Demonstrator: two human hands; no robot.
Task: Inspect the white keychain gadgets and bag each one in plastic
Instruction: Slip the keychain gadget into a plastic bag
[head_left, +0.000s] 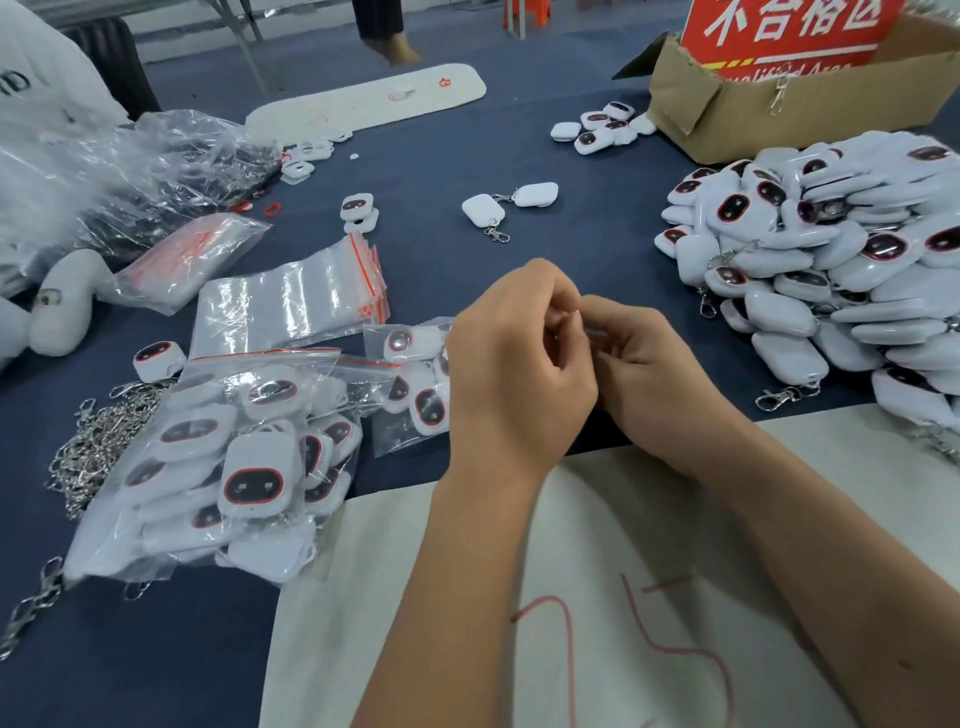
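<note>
At centre, over the dark blue cloth-covered table (467, 156), I see both hands meeting. Left hand (511, 364): fingers curled, thumb and forefinger pinching something small at the tips; I cannot tell what it is. Right hand (649, 364): fingers curled toward the same spot, touching the left fingertips; whatever it holds is hidden from me.

Right side: large heap of white rounded keychain gadgets with dark red-rimmed faces (831, 260), metal clips trailing at its near edge.

Far right: brown cardboard box (727, 109) with a red sign bearing white characters (789, 26) standing in it; a small cluster of the same gadgets lies just beside its left corner.

Left of the hands: stack of clear zip bags with red seal strips (291, 306). Near left: pile of bagged gadgets in clear plastic (234, 467), with a tangle of silver metal clasps and chains (98, 447) beside it.

Far left: crumpled clear plastic sacks (130, 176).

Near edge: off-white fabric sheet with red pen marks (597, 597) under both forearms.

Far centre: two white gadgets lying face down (511, 202), joined at their clips.
</note>
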